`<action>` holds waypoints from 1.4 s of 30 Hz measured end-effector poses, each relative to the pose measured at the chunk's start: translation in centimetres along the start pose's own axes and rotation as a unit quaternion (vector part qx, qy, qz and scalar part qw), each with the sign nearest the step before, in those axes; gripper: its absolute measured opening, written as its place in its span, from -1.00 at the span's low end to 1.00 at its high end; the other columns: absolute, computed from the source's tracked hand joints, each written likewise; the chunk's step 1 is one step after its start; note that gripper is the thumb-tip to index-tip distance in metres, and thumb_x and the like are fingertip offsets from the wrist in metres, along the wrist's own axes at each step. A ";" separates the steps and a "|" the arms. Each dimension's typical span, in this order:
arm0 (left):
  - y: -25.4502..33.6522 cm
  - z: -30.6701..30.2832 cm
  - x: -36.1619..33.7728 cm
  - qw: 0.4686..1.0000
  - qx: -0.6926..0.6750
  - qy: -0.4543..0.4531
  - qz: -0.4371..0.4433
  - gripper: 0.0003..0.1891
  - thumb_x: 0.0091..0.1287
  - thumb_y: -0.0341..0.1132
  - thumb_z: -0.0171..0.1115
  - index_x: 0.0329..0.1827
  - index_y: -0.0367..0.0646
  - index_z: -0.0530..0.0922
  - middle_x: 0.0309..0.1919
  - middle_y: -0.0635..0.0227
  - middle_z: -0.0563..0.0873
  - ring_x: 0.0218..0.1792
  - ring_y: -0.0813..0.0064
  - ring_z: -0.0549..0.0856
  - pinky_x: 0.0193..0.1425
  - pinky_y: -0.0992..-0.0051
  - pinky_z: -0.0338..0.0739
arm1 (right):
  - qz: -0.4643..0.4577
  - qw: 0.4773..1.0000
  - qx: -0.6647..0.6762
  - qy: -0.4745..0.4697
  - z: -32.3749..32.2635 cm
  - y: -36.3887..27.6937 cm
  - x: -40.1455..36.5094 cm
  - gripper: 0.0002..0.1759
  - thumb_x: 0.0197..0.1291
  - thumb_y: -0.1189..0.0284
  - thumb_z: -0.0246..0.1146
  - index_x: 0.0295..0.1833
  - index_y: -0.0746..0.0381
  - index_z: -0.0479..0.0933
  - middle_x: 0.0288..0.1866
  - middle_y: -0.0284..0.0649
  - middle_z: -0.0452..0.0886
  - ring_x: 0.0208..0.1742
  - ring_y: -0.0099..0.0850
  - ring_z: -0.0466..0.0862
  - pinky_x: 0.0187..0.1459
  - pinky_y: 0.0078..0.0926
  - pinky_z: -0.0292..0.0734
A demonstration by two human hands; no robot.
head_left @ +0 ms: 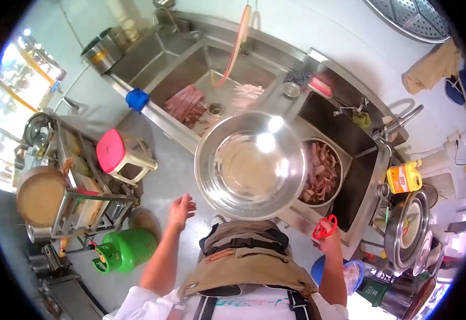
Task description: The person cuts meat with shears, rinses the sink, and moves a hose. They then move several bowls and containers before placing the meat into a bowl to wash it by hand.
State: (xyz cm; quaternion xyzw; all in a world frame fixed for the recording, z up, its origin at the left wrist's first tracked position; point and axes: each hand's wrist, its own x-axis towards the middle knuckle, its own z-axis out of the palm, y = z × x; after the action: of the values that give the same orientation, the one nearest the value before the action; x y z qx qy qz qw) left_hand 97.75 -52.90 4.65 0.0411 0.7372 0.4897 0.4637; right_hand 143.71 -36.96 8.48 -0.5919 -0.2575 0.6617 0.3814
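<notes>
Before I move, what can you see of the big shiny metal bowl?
The wide, round silvery metal bowl has reflective walls and an open top. It seems upright on the front edge of the grey metal sink counter, partly hiding the metal pot of meat. Neither the left hand nor right hand touches it. Any water inside is unclear.

The stool seat [111,150] is bright pink over cream legs [143,168], the gas cylinder [131,250] plain green, the bundled cloth [137,100] vivid blue, and the looped handle [324,226] solid red. Silver-grey shines from the large bowl [227,200], while the meat strips [321,170] in the pot mix reddish brown with paler pink, and the slab [185,102] in the sink is dusky pink with darker red. The jug [405,177] is yellow with an orange label, the apron [243,250] brown with black straps, and the white shirt [238,308] carries a teal print.
</notes>
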 end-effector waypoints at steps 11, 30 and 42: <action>0.7 6.5 1.7 0.987 -0.012 0.071 0.143 -0.72 0.18 -0.39 0.23 -0.05 -0.25 0.52 -0.26 0.33 0.65 -0.33 0.48 0.61 -0.27 0.48 0.50 | -0.098 0.823 -0.464 0.312 -16.1 -5.9 6.1 -0.43 0.11 0.20 0.28 0.18 0.27 0.37 -0.02 0.10 0.59 0.01 0.06 0.58 0.03 -0.12 0.48; 4.0 10.5 -1.0 0.971 -0.126 0.200 0.041 -0.70 0.14 -0.42 0.18 -0.06 -0.34 0.49 -0.29 0.19 0.61 -0.29 0.26 0.64 -0.26 0.29 0.58 | -0.212 0.722 -0.582 0.309 -33.4 -6.1 15.0 -0.50 0.27 0.25 0.14 0.21 0.34 0.33 0.09 0.12 0.52 0.10 0.01 0.54 0.14 -0.19 0.42; 2.2 9.6 -1.2 0.972 -0.125 0.196 0.016 -0.72 0.10 -0.39 0.19 -0.14 -0.36 0.51 -0.36 0.19 0.61 -0.36 0.28 0.64 -0.28 0.31 0.57 | -0.200 0.737 -0.611 0.211 -39.6 -5.1 18.8 -0.59 0.25 0.23 0.13 0.05 0.32 0.53 -0.08 0.05 0.60 -0.11 0.06 0.58 -0.01 -0.14 0.50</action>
State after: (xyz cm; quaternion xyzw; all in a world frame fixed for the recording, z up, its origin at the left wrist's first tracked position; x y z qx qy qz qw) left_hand 104.51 -45.82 6.21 -0.1027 0.7457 0.5840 0.3037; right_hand 183.33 -23.14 -5.12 -0.7569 -0.6318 0.1292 0.1063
